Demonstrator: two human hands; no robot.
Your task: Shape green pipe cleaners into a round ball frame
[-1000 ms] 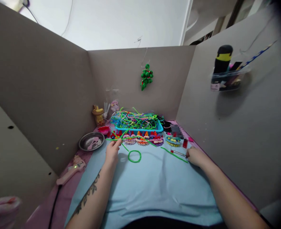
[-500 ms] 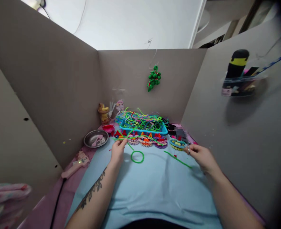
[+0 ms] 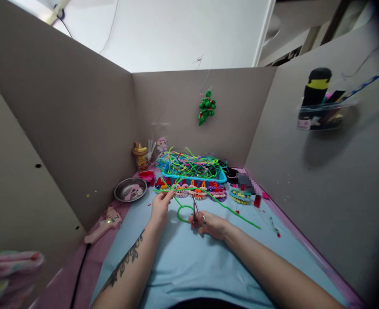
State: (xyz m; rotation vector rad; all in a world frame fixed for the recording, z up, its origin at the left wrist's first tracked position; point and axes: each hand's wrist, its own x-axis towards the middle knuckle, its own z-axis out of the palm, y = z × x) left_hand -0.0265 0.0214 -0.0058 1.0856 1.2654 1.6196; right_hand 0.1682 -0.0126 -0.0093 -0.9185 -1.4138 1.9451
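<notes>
My left hand (image 3: 161, 208) pinches several green pipe cleaners (image 3: 239, 215) where they cross. One long stem runs from the pinch down to the right across the blue cloth (image 3: 241, 249). A pair of scissors (image 3: 195, 206) is in my right hand (image 3: 211, 225), fingers in the handles and blades pointing up and away. The scissors are just right of the left hand, below the long stem; whether they touch it I cannot tell. Beneath lies a green pipe cleaner ring (image 3: 178, 214), its right side partly hidden by the right hand.
A blue tray (image 3: 194, 179) heaped with colourful pipe cleaners stands at the back, with several fuzzy decorated pieces (image 3: 198, 193) in front. To the left are a metal bowl (image 3: 116, 195) and a pink glue gun (image 3: 95, 232). Grey panels (image 3: 195, 141) enclose the table. A green ornament (image 3: 206, 108) hangs behind.
My right hand has moved left with the scissors, from the right side to near the left hand. The left hand has stayed nearly in place, still pinching the green pipe cleaners.
</notes>
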